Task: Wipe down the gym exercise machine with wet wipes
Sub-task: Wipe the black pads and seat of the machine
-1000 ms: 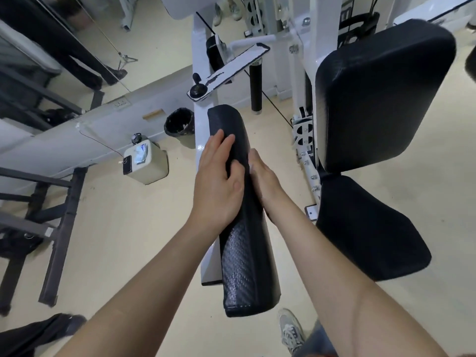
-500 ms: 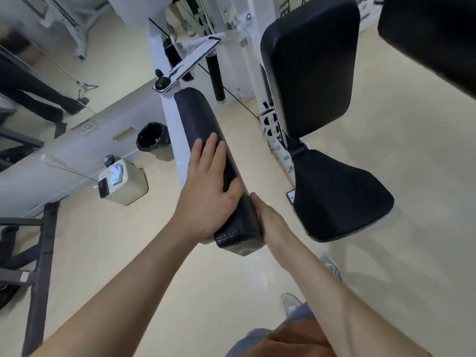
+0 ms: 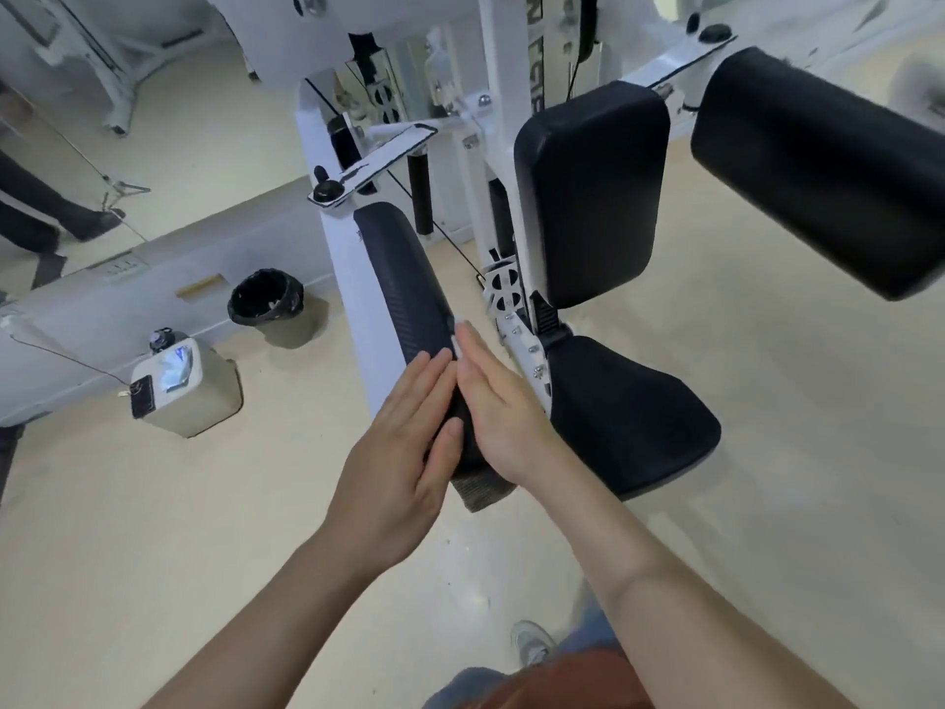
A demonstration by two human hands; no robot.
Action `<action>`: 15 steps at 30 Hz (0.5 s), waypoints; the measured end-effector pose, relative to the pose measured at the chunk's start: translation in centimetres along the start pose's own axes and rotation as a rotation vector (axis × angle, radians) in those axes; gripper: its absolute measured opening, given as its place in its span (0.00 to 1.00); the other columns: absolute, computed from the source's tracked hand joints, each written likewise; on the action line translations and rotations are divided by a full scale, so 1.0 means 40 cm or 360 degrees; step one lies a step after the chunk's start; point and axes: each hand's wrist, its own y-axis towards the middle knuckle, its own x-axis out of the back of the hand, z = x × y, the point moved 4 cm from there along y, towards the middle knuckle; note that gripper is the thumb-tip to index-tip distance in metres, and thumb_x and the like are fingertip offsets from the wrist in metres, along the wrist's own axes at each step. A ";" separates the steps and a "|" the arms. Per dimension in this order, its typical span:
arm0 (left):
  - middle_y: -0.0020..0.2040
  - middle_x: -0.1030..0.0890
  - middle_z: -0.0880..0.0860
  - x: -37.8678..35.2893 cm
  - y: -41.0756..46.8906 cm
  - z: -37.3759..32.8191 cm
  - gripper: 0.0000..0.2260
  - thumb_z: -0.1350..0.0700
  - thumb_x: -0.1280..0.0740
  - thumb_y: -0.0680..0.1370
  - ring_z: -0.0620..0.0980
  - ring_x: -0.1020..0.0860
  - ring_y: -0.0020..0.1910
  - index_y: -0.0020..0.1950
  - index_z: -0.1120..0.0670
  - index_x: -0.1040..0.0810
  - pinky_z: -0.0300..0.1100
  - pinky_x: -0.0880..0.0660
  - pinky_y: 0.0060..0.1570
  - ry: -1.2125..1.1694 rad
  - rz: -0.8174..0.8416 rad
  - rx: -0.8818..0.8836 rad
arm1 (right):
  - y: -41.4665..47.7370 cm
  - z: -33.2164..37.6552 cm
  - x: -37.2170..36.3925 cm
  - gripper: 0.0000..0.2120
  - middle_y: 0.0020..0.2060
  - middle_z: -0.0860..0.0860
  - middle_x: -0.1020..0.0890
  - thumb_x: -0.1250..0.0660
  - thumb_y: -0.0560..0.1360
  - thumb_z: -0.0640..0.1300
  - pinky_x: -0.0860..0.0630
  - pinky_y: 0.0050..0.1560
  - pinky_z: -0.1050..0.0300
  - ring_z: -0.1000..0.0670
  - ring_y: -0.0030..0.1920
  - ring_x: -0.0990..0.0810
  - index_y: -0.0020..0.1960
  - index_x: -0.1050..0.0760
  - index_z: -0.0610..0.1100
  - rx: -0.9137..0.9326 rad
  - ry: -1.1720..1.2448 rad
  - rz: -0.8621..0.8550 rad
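With straight fingers curled round nothing, the left hand (image 3: 404,452) and right hand (image 3: 503,417) press flat on either side of the long black arm pad (image 3: 409,278) at frame centre, a sliver of white wipe (image 3: 456,342) at the right fingertips and the black seat (image 3: 624,417) just right.

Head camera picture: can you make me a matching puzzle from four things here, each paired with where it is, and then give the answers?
Things:
1. long arm pad
2. bin
3. seat pad
4. roller pad

Places:
A. on the floor by the wall, at the left
B. top right of the picture
C. between the left hand and the right hand
D. just below the upright back pad

Pairs: 1-C, 2-A, 3-D, 4-B.
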 end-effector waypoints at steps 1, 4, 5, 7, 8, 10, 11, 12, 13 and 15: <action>0.76 0.40 0.38 0.007 -0.010 0.006 0.22 0.46 0.50 0.82 0.37 0.47 0.77 0.77 0.46 0.39 0.28 0.49 0.72 -0.0037 -0.0055 0.0011 | -0.013 0.019 -0.008 0.23 0.79 0.56 0.44 0.52 0.85 0.48 0.50 0.78 0.61 0.61 0.77 0.48 0.80 0.45 0.47 0.0181 -0.0264 -0.0016; 0.74 0.36 0.36 0.020 -0.027 0.024 0.22 0.47 0.47 0.81 0.36 0.41 0.75 0.74 0.48 0.31 0.28 0.45 0.71 -0.0113 -0.0176 0.0067 | -0.124 0.000 -0.034 0.26 0.79 0.55 0.44 0.57 0.84 0.53 0.47 0.76 0.62 0.60 0.77 0.48 0.80 0.48 0.46 0.0532 -0.0771 -0.0135; 0.73 0.35 0.36 0.020 -0.027 0.029 0.22 0.47 0.46 0.80 0.36 0.40 0.75 0.73 0.49 0.29 0.28 0.45 0.71 -0.0132 -0.0198 0.0078 | -0.156 -0.010 -0.033 0.28 0.78 0.56 0.42 0.57 0.83 0.57 0.42 0.73 0.64 0.63 0.75 0.44 0.80 0.52 0.49 0.0435 -0.0713 -0.0132; 0.72 0.36 0.34 0.017 -0.022 0.037 0.22 0.47 0.47 0.80 0.36 0.40 0.75 0.72 0.50 0.28 0.28 0.45 0.71 -0.0134 -0.0210 0.0083 | -0.178 -0.033 -0.026 0.29 0.66 0.59 0.28 0.56 0.80 0.62 0.32 0.56 0.68 0.70 0.59 0.29 0.79 0.58 0.57 0.0089 -0.0512 -0.0097; 0.72 0.37 0.34 0.015 -0.018 0.039 0.22 0.47 0.47 0.80 0.36 0.41 0.75 0.73 0.50 0.29 0.28 0.46 0.71 -0.0126 -0.0207 0.0064 | -0.169 -0.030 -0.020 0.28 0.53 0.60 0.25 0.55 0.80 0.63 0.32 0.48 0.67 0.68 0.48 0.25 0.78 0.56 0.59 -0.0062 -0.0437 -0.0077; 0.74 0.38 0.37 0.008 -0.008 0.042 0.23 0.48 0.49 0.81 0.37 0.43 0.76 0.75 0.51 0.32 0.29 0.48 0.72 -0.0135 -0.0192 0.0029 | -0.106 -0.006 -0.003 0.27 0.44 0.62 0.26 0.50 0.79 0.65 0.32 0.49 0.63 0.62 0.41 0.26 0.75 0.41 0.56 -0.0277 -0.0132 -0.0024; 0.76 0.39 0.39 0.003 -0.003 0.042 0.23 0.48 0.50 0.81 0.38 0.45 0.77 0.76 0.51 0.34 0.30 0.49 0.73 -0.0141 -0.0173 0.0025 | -0.059 -0.004 0.004 0.27 0.48 0.62 0.26 0.49 0.79 0.66 0.32 0.56 0.61 0.63 0.46 0.28 0.73 0.37 0.55 -0.0360 0.0032 0.0013; 0.77 0.40 0.41 -0.003 0.000 0.041 0.24 0.48 0.51 0.81 0.39 0.47 0.77 0.77 0.51 0.36 0.31 0.50 0.74 -0.0144 -0.0145 0.0024 | -0.015 0.003 0.009 0.27 0.55 0.62 0.26 0.48 0.79 0.66 0.34 0.63 0.60 0.61 0.54 0.28 0.73 0.34 0.54 -0.0431 0.0146 0.0058; 0.78 0.42 0.42 -0.007 0.005 0.038 0.25 0.48 0.52 0.81 0.39 0.49 0.78 0.77 0.52 0.38 0.32 0.52 0.74 -0.0141 -0.0112 0.0024 | 0.020 0.007 0.012 0.28 0.62 0.61 0.27 0.48 0.80 0.65 0.37 0.68 0.60 0.60 0.62 0.29 0.74 0.35 0.51 -0.0442 0.0213 0.0098; 0.79 0.46 0.43 -0.008 0.020 0.033 0.27 0.45 0.54 0.80 0.38 0.53 0.78 0.79 0.52 0.42 0.34 0.54 0.75 -0.0093 -0.0040 0.0038 | 0.037 0.000 0.018 0.28 0.74 0.56 0.33 0.46 0.82 0.61 0.42 0.76 0.56 0.57 0.72 0.35 0.78 0.39 0.48 -0.0342 0.0245 0.0124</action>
